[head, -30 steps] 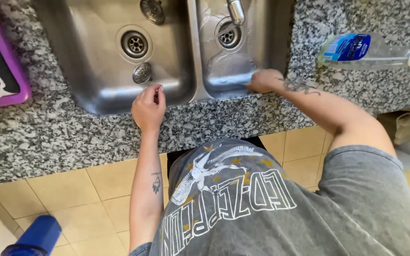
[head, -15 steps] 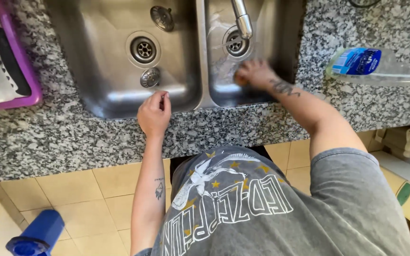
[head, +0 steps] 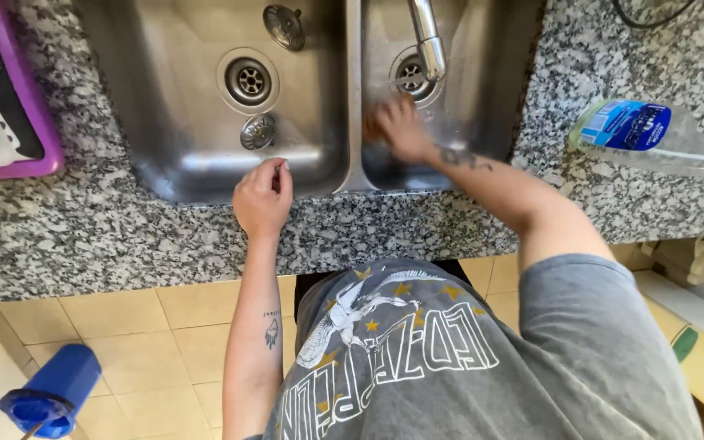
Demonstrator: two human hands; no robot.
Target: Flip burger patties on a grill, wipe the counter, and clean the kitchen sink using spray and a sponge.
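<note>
Right hand (head: 401, 130) presses what may be a soft orange sponge (head: 372, 129) flat in the right basin (head: 482, 90); left hand (head: 262, 198), fingers curled, holds nothing on the desk (head: 124, 236).

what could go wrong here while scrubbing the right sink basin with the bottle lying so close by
The right hand works just under the faucet, so a wider stroke could knock knuckles against the spout. The spray bottle lies on its side on the granite counter near the elbow; a swing back might roll it off. The left hand braces at the sink edge, which could be slippery if wet.
</note>
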